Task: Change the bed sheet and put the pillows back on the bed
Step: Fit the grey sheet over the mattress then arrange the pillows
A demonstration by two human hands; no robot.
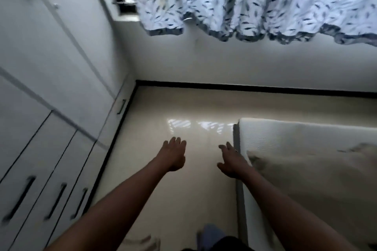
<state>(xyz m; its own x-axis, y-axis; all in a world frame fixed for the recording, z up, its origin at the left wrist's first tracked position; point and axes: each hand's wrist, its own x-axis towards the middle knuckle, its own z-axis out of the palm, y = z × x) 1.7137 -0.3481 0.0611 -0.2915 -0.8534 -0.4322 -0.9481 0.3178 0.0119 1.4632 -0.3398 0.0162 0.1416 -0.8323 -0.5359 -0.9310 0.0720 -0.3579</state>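
Reaching out over the glossy floor (163,116), I had both hands empty, fingers loosely spread: left hand (174,154) over the floor, right hand (232,162) just beside the mattress (285,134) edge. Best, I judged, to catch the pale cloth (306,179) by its near edge and square it to the corner. It lay blurred on the bare white mattress (sheet or pillow, I could not tell).

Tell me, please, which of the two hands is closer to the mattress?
The right hand, at the edge of the white mattress; the left hand is out over the floor.
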